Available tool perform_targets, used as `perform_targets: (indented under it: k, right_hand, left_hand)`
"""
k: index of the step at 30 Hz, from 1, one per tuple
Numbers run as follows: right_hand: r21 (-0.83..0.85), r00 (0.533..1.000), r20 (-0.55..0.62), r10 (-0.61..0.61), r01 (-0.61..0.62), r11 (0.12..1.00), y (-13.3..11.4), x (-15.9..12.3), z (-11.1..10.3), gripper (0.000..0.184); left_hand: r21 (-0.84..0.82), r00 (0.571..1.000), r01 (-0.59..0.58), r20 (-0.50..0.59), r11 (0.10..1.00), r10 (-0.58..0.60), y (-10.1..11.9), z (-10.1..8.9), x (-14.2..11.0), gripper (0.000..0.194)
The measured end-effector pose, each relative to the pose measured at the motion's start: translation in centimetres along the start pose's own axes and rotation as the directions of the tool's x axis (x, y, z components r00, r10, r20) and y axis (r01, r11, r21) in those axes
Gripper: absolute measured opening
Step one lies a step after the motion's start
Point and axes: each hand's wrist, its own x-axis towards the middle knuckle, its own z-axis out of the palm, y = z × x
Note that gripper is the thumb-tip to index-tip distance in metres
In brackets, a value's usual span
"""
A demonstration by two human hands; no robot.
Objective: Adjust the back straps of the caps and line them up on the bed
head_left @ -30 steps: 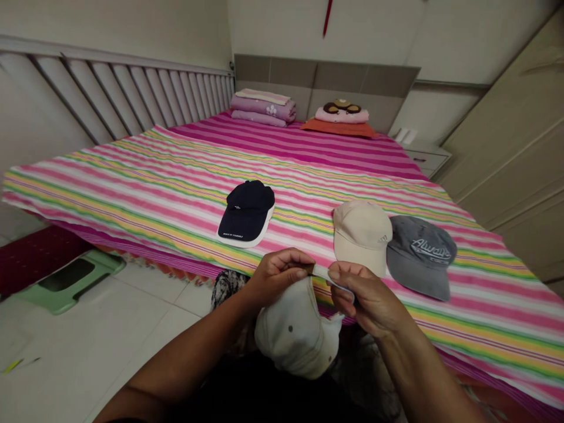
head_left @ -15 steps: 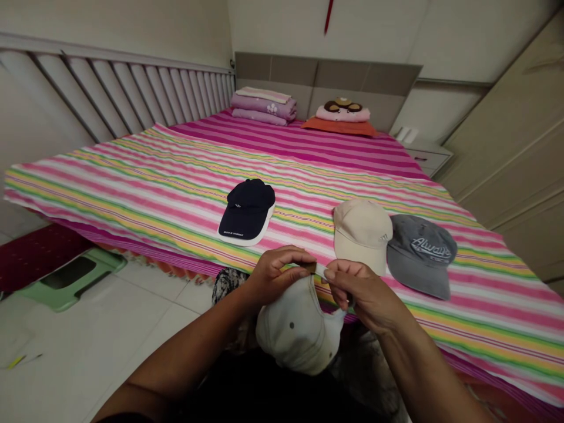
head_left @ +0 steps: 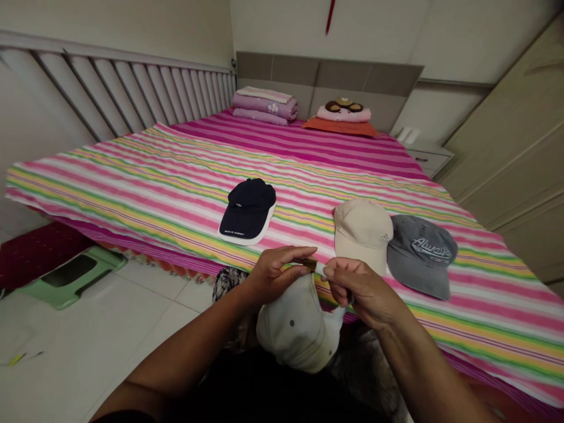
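Observation:
A pale, whitish cap (head_left: 295, 329) rests at my lap, its back opening turned towards the bed. My left hand (head_left: 277, 273) pinches the cap's back strap beside a small brass-coloured buckle (head_left: 311, 264). Opposite it, my right hand (head_left: 359, 288) is closed on the light strap end (head_left: 321, 270), thumb against fingers. On the bed ahead lie a navy cap with a white brim edge (head_left: 248, 208), a beige cap (head_left: 363, 232) and a grey cap with white lettering (head_left: 420, 255). The beige and grey caps touch.
The bed carries a striped sheet (head_left: 145, 188). Folded purple bedding (head_left: 264, 107) and a pink folded item on an orange one (head_left: 341, 126) lie by the headboard (head_left: 291, 73). A green stool (head_left: 74, 282) stands on the floor at left, and a white railing (head_left: 145, 94) runs behind.
My left fingers have lifted and straightened slightly, so more of the brass buckle shows. The caps on the bed have not moved.

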Motion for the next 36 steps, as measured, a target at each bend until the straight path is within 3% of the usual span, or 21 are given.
perform_targets:
  k: [20,24,27,31,36]
  right_hand:
    - [-0.089,0.999,-0.005,0.041,-0.041,0.995,-0.5,0.1,-0.4,0.022]
    - [-0.067,0.999,0.024,0.037,-0.036,0.997,-0.1,0.2,-0.6,0.021]
    - [-0.019,1.0,0.014,0.023,-0.023,1.0,0.2,0.3,-0.2,0.02]
    - [0.049,1.0,-0.007,0.013,-0.012,0.999,0.8,0.3,0.6,0.021]
    - [0.04,0.999,0.036,0.012,-0.014,0.999,1.0,-0.1,0.9,0.028]
  left_hand:
    - [-0.031,0.999,-0.01,0.046,0.999,0.011,0.1,0.0,0.2,0.04]
    - [-0.009,0.995,-0.035,0.097,0.999,0.036,0.3,-0.1,0.3,0.039]
    - [-0.003,0.997,-0.022,0.074,1.0,0.022,0.3,0.1,0.1,0.038]
    - [-0.176,0.993,0.117,0.034,0.977,-0.113,0.1,0.9,-0.5,0.039]
    - [-0.466,0.962,0.26,0.053,0.845,-0.267,-0.4,1.8,-1.3,0.043]
